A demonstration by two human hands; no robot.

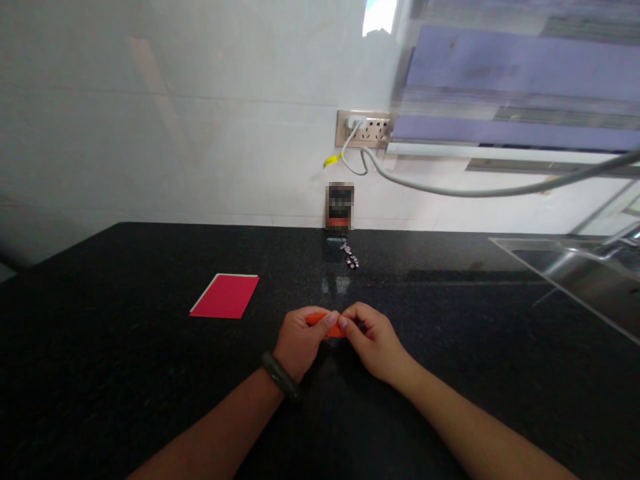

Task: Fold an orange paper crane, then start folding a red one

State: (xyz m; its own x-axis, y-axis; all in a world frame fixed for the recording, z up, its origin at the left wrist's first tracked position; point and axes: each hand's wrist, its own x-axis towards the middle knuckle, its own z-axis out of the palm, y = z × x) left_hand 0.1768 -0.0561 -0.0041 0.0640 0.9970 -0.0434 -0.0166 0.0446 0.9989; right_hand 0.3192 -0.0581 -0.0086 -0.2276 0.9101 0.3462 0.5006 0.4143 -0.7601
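Just above the dark counter, my left hand point(305, 337) and my right hand point(373, 340) meet in front of me. Between them is a small piece of folded orange paper point(330, 327), pinched by both thumbs and fingers. The fingers hide part of its outline, so its full shape cannot be made out. My left hand is closed on the paper's left and middle part, my right on its right end. To the left lies a flat stack of red square paper point(226, 297) with a white edge showing beneath. A dark bangle point(281, 377) circles my left wrist.
The black speckled counter point(125, 373) runs back to a pale wall. Against it stands a blurred-out device point(339, 208) with a beaded strap point(350, 257). A wall socket point(365, 129) holds a plug with a grey cable point(450, 193). A metal sink point(595, 273) is at the right.
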